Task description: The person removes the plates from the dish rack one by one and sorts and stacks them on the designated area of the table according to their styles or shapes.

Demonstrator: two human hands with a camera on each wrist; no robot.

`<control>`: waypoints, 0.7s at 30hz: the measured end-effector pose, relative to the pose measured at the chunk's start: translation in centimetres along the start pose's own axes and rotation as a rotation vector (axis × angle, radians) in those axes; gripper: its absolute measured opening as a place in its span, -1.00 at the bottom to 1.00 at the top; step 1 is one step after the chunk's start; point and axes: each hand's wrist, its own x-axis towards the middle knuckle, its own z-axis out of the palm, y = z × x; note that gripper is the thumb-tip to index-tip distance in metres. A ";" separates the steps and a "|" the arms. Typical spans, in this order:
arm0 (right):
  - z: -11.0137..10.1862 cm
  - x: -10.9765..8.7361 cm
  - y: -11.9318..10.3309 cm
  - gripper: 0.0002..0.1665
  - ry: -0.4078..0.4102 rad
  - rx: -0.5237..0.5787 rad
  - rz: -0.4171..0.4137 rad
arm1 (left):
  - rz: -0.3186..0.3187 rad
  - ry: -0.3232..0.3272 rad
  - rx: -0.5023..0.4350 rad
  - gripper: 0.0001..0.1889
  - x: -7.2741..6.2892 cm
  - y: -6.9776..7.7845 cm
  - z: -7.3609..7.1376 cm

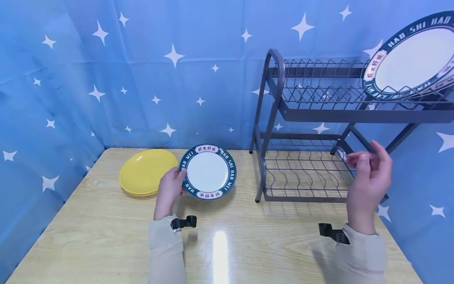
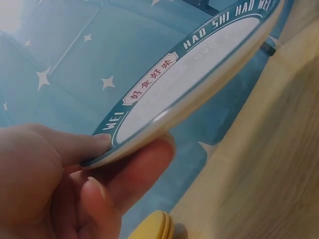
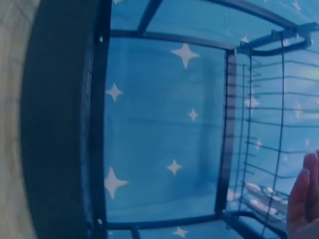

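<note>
A round plate [image 1: 207, 172] with a white centre and a dark green lettered rim is in my left hand [image 1: 171, 185]. My thumb lies on top of its left rim and the fingers are beneath, as the left wrist view shows. The plate is tilted and held above the table. Just left of that hand lies a stack of yellow plates [image 1: 148, 171]. My right hand [image 1: 369, 181] is raised in front of the right end of a dark metal dish rack [image 1: 312, 116], fingers loosely bent and holding nothing.
The rack has two wire tiers; a larger green-rimmed plate [image 1: 413, 57] leans at the right of the upper one. The lower tier [image 1: 305, 171] sits just above the wooden table [image 1: 106, 232]. A blue curtain [image 1: 198, 79] with white stars hangs behind.
</note>
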 end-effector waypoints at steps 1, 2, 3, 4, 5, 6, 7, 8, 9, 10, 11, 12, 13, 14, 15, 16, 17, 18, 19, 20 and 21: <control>-0.1 0.4 -0.1 -0.58 0.009 0.010 -0.004 | -0.005 -0.002 0.000 -0.67 0.0 -0.1 0.0; -0.2 0.8 -0.2 -0.58 0.021 0.020 -0.020 | -0.010 -0.004 0.002 -0.67 0.0 -0.2 0.1; -0.2 1.2 -0.3 -0.58 0.035 0.038 -0.032 | -0.009 -0.006 0.004 -0.67 0.0 -0.3 0.1; -0.3 1.6 -0.6 -0.58 0.049 0.054 -0.036 | -0.011 -0.008 0.005 -0.67 0.0 -0.4 0.2; -0.4 2.1 -0.9 -0.58 0.063 0.064 -0.043 | -0.012 -0.010 0.005 -0.67 0.1 -0.5 0.3; -0.4 2.5 -1.3 -0.58 0.076 0.075 -0.050 | -0.011 -0.013 0.008 -0.67 0.1 -0.6 0.3; -0.5 3.0 -1.8 -0.57 0.083 0.071 -0.058 | -0.008 -0.014 0.013 -0.67 0.1 -0.6 0.4; -0.5 3.3 -2.2 -0.57 0.090 0.057 -0.070 | -0.010 -0.019 0.015 -0.67 0.2 -0.7 0.5; -0.6 3.7 -2.7 -0.56 0.094 0.033 -0.072 | -0.013 -0.023 0.017 -0.67 0.2 -0.7 0.6; -0.6 4.1 -3.2 -0.56 0.096 -0.005 -0.077 | -0.021 -0.027 0.018 -0.67 0.2 -0.8 0.6; -0.7 4.5 -3.5 -0.55 0.099 -0.039 -0.088 | -0.025 -0.031 0.019 -0.67 0.1 -0.8 0.7; -0.8 4.8 -3.7 -0.55 0.099 -0.076 -0.097 | -0.030 -0.035 0.021 -0.67 0.1 -0.8 0.7; -0.9 5.2 -3.9 -0.55 0.099 -0.122 -0.108 | -0.036 -0.039 0.021 -0.67 0.1 -0.9 0.7; -1.0 5.6 -3.9 -0.55 0.100 -0.167 -0.121 | -0.042 -0.045 0.019 -0.67 0.1 -0.9 0.7; -1.2 6.2 -3.9 -0.55 0.104 -0.203 -0.130 | -0.044 -0.046 0.019 -0.67 0.1 -0.9 0.7; -1.4 6.7 -3.7 -0.55 0.106 -0.235 -0.137 | -0.045 -0.048 0.019 -0.67 0.1 -1.0 0.8; -1.6 7.2 -3.6 -0.54 0.106 -0.263 -0.149 | -0.046 -0.048 0.019 -0.67 0.1 -1.0 0.8; -1.8 7.7 -3.5 -0.54 0.104 -0.291 -0.161 | -0.047 -0.048 0.017 -0.67 0.1 -1.1 0.8; -2.0 8.1 -3.3 -0.54 0.101 -0.314 -0.168 | -0.051 -0.049 0.014 -0.67 0.1 -1.1 0.8; -2.2 8.6 -3.2 -0.53 0.097 -0.334 -0.178 | -0.054 -0.050 0.012 -0.66 0.1 -1.1 0.8; -2.3 9.0 -3.2 -0.53 0.094 -0.355 -0.183 | -0.058 -0.052 0.009 -0.66 0.1 -1.2 0.9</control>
